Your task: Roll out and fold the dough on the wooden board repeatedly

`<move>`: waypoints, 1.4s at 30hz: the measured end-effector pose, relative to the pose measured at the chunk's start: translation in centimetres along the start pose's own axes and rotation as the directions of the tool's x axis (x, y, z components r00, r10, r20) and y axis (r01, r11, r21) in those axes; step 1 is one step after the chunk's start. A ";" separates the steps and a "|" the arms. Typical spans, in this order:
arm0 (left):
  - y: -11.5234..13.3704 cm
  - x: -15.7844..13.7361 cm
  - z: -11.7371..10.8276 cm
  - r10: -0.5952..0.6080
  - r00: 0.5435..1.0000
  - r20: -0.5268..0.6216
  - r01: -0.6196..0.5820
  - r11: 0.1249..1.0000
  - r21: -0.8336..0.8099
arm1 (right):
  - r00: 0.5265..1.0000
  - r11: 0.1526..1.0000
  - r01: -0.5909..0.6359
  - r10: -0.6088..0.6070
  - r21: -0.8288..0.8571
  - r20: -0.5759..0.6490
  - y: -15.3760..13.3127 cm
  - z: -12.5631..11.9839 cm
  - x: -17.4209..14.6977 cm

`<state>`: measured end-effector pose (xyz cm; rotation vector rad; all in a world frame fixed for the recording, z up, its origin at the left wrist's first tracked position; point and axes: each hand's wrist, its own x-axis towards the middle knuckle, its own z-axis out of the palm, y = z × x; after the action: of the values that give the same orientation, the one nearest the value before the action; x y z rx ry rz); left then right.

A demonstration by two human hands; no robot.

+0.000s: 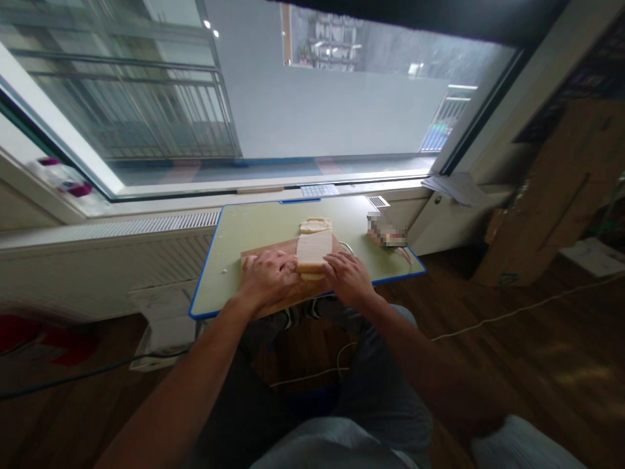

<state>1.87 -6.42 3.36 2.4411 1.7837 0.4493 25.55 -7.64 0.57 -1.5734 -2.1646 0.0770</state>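
Observation:
On a wooden board (288,246) lies a pale, rectangular slice of white bread (315,249) with a tan crust along its near edge. My left hand (268,272) rests over the board, its fingers curled against the left near corner of the bread. At the right near corner, my right hand (347,273) presses its bent fingers to the crust. Just beyond lies another flat, cream-coloured piece (315,225), probably bread too. A pale edge shows below the crust between my hands. My thumbs are mostly hidden.
The board sits on a small light-green table (254,221) with a blue rim. A blurred-out object (388,229) is at its right end. Behind are a radiator (146,260) and a window sill; a bottle (63,176) stands far left. A white cable (512,306) crosses the floor.

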 end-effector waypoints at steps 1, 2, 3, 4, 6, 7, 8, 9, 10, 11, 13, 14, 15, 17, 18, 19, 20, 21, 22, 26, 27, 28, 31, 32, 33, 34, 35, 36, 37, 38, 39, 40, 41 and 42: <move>0.2 0.1 0.1 -0.011 1.000 0.000 0.011 1.000 0.008 | 1.000 1.000 -0.023 0.023 -0.009 -0.015 -0.2 0.2 0.0; 0.4 0.2 0.3 -0.016 1.000 -0.004 0.016 1.000 0.016 | 0.998 0.999 -0.050 0.050 -0.021 -0.031 -0.3 0.4 -0.1; 0.5 0.3 0.5 -0.019 1.000 -0.012 0.019 1.000 0.024 | 0.996 0.997 -0.076 0.074 -0.033 -0.047 -0.5 0.6 0.0; 0.5 0.4 0.8 -0.021 1.000 -0.023 0.022 0.999 0.031 | 0.994 0.995 -0.095 0.093 -0.043 -0.061 -0.6 0.7 0.1; 0.4 0.6 1.4 -0.024 0.999 -0.037 0.026 0.998 0.049 | 0.991 0.992 -0.114 0.108 -0.063 -0.079 -0.7 1.0 0.3; 0.3 0.7 1.7 -0.025 0.999 -0.037 0.027 0.998 0.061 | 0.990 0.991 -0.116 0.109 -0.072 -0.085 -0.7 1.1 0.5; 0.1 0.8 1.9 -0.022 0.999 -0.029 0.024 0.997 0.075 | 0.990 0.990 -0.116 0.109 -0.082 -0.088 -0.7 1.2 0.7; 0.0 0.9 2.2 -0.015 1.000 -0.014 0.017 0.996 0.092 | 0.990 0.989 -0.116 0.108 -0.092 -0.088 -0.7 1.2 0.9; -0.1 1.1 2.3 -0.012 1.000 -0.001 0.012 0.994 0.109 | 0.990 0.988 -0.118 0.109 -0.100 -0.087 -0.7 1.2 1.2; -0.2 1.2 2.4 -0.015 1.000 0.010 0.014 0.992 0.122 | 0.990 0.987 -0.121 0.113 -0.108 -0.084 -0.7 1.2 1.4; -0.1 1.5 2.5 -0.039 0.999 0.024 0.036 0.991 0.129 | 0.990 0.984 -0.132 0.124 -0.118 -0.071 -0.8 1.1 1.8; 0.0 1.7 2.5 -0.056 0.998 0.024 0.053 0.991 0.124 | 0.990 0.984 -0.134 0.127 -0.121 -0.061 -0.8 1.1 2.0; 0.1 1.8 2.4 -0.071 0.997 0.022 0.068 0.991 0.115 | 0.990 0.983 -0.134 0.129 -0.122 -0.050 -0.8 1.0 2.1; 0.3 2.0 2.3 -0.082 0.997 0.015 0.080 0.991 0.103 | 0.991 0.984 -0.132 0.129 -0.122 -0.033 -0.8 0.9 2.2; 0.4 2.1 2.2 -0.083 0.997 0.004 0.082 0.991 0.102 | 0.991 0.984 -0.130 0.128 -0.119 -0.029 -0.8 0.9 2.2; 0.5 2.0 2.2 -0.081 0.997 -0.008 0.081 0.992 0.102 | 0.991 0.985 -0.131 0.128 -0.115 -0.031 -0.8 0.9 2.2; 0.5 2.0 2.1 -0.076 0.997 -0.020 0.077 0.992 0.100 | 0.991 0.985 -0.131 0.128 -0.111 -0.036 -0.8 1.0 2.0; 0.5 1.8 2.1 -0.069 0.997 -0.029 0.072 0.993 0.097 | 0.991 0.985 -0.134 0.130 -0.105 -0.043 -0.9 1.0 1.8; 0.6 1.6 2.1 -0.063 0.997 -0.038 0.066 0.994 0.090 | 0.990 0.986 -0.135 0.130 -0.099 -0.049 -0.9 1.0 1.5; 0.8 0.2 2.0 -0.047 0.996 -0.072 0.051 0.998 0.047 | 0.989 0.988 -0.138 0.134 -0.068 -0.067 -1.3 1.0 -0.1; 0.9 -0.2 1.9 -0.047 0.995 -0.084 0.050 0.998 0.034 | 0.989 0.989 -0.137 0.132 -0.063 -0.072 -1.4 0.9 -0.6; 1.0 -0.6 1.8 -0.047 0.994 -0.094 0.049 0.999 0.021 | 0.989 0.989 -0.132 0.127 -0.060 -0.077 -1.6 0.9 -1.0; 1.3 -1.9 1.5 -0.036 0.992 -0.117 0.035 0.999 -0.010 | 0.988 0.991 -0.123 0.117 -0.052 -0.097 -2.1 0.9 -2.3; 1.4 -2.2 1.5 -0.028 0.992 -0.126 0.026 1.000 -0.016 | 0.988 0.991 -0.125 0.119 -0.048 -0.102 -2.2 0.9 -2.7; 1.4 -2.6 1.5 -0.019 0.991 -0.135 0.017 1.000 -0.020 | 0.986 0.991 -0.129 0.123 -0.043 -0.109 -2.4 0.9 -3.1; 1.4 -2.8 1.5 -0.013 0.989 -0.144 0.009 1.000 -0.024 | 0.985 0.990 -0.134 0.129 -0.037 -0.117 -2.5 1.0 -3.5; 1.4 -3.0 1.6 -0.010 0.988 -0.154 0.005 1.000 -0.028 | 0.983 0.990 -0.137 0.133 -0.031 -0.125 -2.6 1.0 -3.8; 1.4 -3.2 1.6 -0.009 0.987 -0.160 0.005 1.000 -0.030 | 0.982 0.990 -0.138 0.133 -0.025 -0.130 -2.7 1.0 -4.0; 1.4 -3.2 1.7 -0.012 0.987 -0.161 0.007 0.999 -0.031 | 0.982 0.990 -0.136 0.132 -0.020 -0.134 -2.7 1.0 -4.0; 1.5 -3.1 1.8 -0.017 0.987 -0.157 0.012 0.999 -0.029 | 0.982 0.991 -0.136 0.133 -0.016 -0.136 -2.6 1.0 -4.0; 1.5 -2.9 1.9 -0.023 0.988 -0.150 0.020 1.000 -0.024 | 0.982 0.990 -0.137 0.134 -0.015 -0.134 -2.6 0.9 -3.7; 1.5 -2.6 1.9 -0.031 0.990 -0.141 0.030 0.999 -0.013 | 0.983 0.990 -0.140 0.136 -0.018 -0.125 -2.5 0.8 -3.4; 1.6 -2.2 2.0 -0.042 0.991 -0.130 0.042 0.999 0.000 | 0.984 0.990 -0.141 0.138 -0.025 -0.112 -2.4 0.8 -2.8; 1.7 -1.8 2.0 -0.055 0.992 -0.117 0.057 0.998 0.013 | 0.986 0.989 -0.142 0.138 -0.037 -0.097 -2.2 0.7 -2.2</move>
<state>3.47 -8.43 1.54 2.4152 1.9026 0.5853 23.82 -10.28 -0.11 -1.7170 -1.9955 -0.0001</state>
